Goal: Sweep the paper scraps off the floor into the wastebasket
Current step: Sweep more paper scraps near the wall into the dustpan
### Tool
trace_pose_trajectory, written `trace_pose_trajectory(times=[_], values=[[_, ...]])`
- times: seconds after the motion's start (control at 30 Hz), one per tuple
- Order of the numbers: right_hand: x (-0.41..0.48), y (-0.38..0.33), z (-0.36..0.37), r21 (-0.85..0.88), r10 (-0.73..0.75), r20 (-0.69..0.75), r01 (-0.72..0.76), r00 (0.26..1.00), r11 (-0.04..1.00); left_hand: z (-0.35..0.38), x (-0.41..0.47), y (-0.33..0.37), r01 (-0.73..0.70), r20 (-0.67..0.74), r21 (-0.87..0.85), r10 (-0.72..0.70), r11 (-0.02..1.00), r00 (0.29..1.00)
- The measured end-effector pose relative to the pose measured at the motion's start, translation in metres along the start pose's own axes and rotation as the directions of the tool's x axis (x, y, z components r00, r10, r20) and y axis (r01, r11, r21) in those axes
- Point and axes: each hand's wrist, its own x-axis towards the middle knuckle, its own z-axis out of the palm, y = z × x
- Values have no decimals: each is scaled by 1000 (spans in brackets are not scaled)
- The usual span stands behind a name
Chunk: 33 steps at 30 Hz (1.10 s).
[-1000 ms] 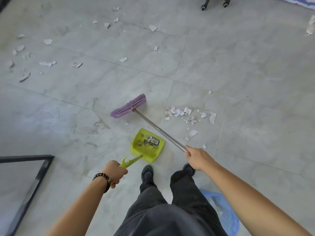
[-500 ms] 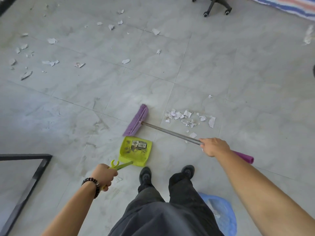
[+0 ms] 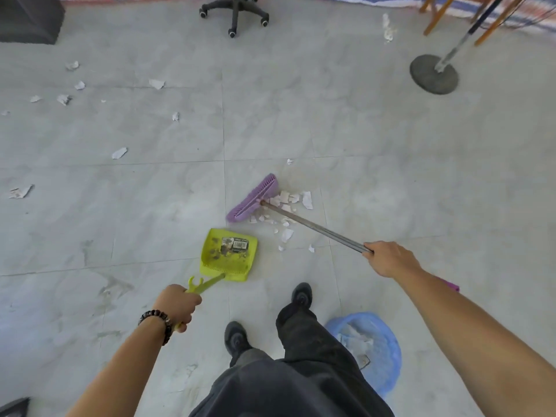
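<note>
My right hand (image 3: 389, 258) grips the metal shaft of a purple broom (image 3: 252, 198), whose head lies on the floor at the left edge of a pile of white paper scraps (image 3: 285, 212). My left hand (image 3: 179, 305) holds the handle of a yellow-green dustpan (image 3: 230, 254), which lies flat on the tiles just below and left of the pile. A blue-lined wastebasket (image 3: 379, 347) with paper inside stands by my right leg. More loose scraps (image 3: 119, 152) are scattered over the tiles at the left.
An office chair base (image 3: 234, 13) stands at the top centre. A round grey stand base with a pole (image 3: 433, 74) and wooden legs (image 3: 433, 16) are at the top right. A dark box (image 3: 28, 19) sits at the top left.
The broom head has swung right, from beside the dustpan to the paper pile. The view has tilted up and turned, showing the chair and stand. The dustpan stays in my left hand.
</note>
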Motion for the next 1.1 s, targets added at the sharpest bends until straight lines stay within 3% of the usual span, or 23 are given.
trace_pose_trajectory(times=[0.2,0.37,0.57,0.77,0.93,1.1], values=[[46,-38,4,353,56,-33,-41,998,935,24,10,43,-19,35,171,13,985,999],[116,-80,-4,496,8,9,-11,1000,868,37,-1,49,-4,10,196,2,981,1000],[129,-88,2,500,14,204,-116,979,858,53,1,37,32,-29,203,-27,979,999],[61,-14,50,446,9,250,-124,968,887,57,10,34,15,-28,308,-7,951,1000],[9,25,77,377,93,558,-352,824,857,39,10,38,-43,-35,370,60,928,998],[-12,2,76,499,86,337,-255,938,828,20,8,42,-123,-93,446,183,886,979]])
